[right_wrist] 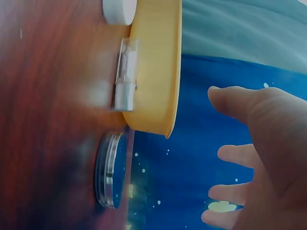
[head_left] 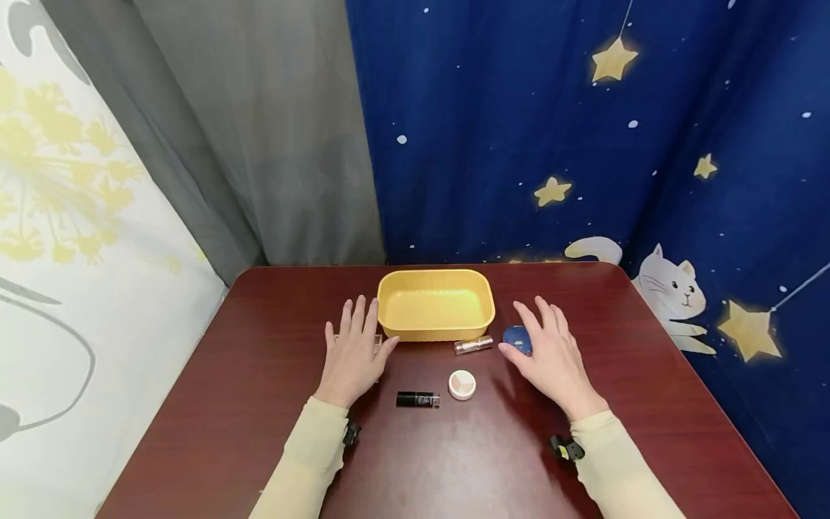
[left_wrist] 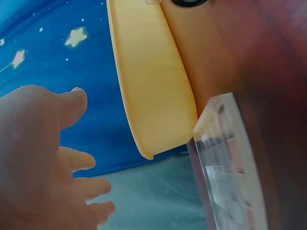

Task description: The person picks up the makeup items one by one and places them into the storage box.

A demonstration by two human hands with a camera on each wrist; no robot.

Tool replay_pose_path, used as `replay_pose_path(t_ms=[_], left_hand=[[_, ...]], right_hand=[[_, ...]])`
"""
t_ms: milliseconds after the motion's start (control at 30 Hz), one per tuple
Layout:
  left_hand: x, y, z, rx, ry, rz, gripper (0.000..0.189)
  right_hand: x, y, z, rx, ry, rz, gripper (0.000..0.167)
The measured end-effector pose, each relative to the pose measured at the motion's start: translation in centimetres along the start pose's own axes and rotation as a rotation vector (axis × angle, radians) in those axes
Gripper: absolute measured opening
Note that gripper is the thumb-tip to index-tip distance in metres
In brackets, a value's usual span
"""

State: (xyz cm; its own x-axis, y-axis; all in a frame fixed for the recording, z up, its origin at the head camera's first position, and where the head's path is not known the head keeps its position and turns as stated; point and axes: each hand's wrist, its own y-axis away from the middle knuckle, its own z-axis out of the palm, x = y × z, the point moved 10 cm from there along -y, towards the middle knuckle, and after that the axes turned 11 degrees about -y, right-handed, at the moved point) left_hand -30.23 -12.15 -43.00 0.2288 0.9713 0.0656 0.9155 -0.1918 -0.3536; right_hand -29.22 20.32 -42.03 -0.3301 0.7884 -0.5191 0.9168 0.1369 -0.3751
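Observation:
My left hand (head_left: pixel 352 360) hovers over the table with fingers spread, holding nothing. Under it, mostly hidden in the head view, lies a flat clear-lidded makeup palette (left_wrist: pixel 228 167). On the other side my right hand (head_left: pixel 551 360) is held with fingers apart and slightly bent, thumb beside a round blue compact (head_left: pixel 516 339); nothing is in its grasp. Between the hands stands a yellow plastic basket (head_left: pixel 436 336). A clear and silver lipstick tube (head_left: pixel 474 345) lies against its front. Nearer me are a white round three-shade pot (head_left: pixel 462 385) and a black lipstick-like tube (head_left: pixel 417 399).
The dark red-brown table (head_left: pixel 279 310) ends at a grey curtain (head_left: pixel 272 144) and a blue star-patterned curtain (head_left: pixel 480 180) behind. A white patterned surface (head_left: pixel 97 346) borders it on the left. Each wrist carries a small black camera strap.

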Motion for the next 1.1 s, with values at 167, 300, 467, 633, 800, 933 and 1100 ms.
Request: replay_pose_path(t_ms=[167, 300, 467, 633, 800, 933, 1100], left_hand=[[0.3, -1.4, 0.8, -0.054, 0.008, 0.011, 0.084], [0.5, -2.2, 1.6, -0.087, 0.036, 0.021, 0.086], [0.5, -2.7, 2.9, -0.14, 0.062, 0.022, 0.086], [0.4, -3.1, 3.8, -0.163, 0.079, 0.009, 0.087], [0.4, -3.3, 4.0, -0.171, 0.085, 0.005, 0.085], [0.4, -3.4, 4.4, -0.182, 0.077, 0.005, 0.085], [0.3, -3.5, 4.8, -0.167, 0.09, -0.008, 0.084]], right_hand=[[0.8, -1.0, 0.8, -0.089, 0.036, 0.0, 0.081], [1.8, -1.6, 1.8, -0.17, 0.068, 0.008, 0.08], [3.1, -2.1, 2.9, -0.224, 0.078, 0.03, 0.081], [3.9, -2.2, 3.4, -0.254, 0.085, 0.041, 0.08], [4.2, -2.2, 4.0, -0.278, 0.089, 0.047, 0.08], [4.4, -2.1, 4.4, -0.289, 0.097, 0.048, 0.078], [4.6, -2.0, 4.7, -0.29, 0.1, 0.034, 0.071]])
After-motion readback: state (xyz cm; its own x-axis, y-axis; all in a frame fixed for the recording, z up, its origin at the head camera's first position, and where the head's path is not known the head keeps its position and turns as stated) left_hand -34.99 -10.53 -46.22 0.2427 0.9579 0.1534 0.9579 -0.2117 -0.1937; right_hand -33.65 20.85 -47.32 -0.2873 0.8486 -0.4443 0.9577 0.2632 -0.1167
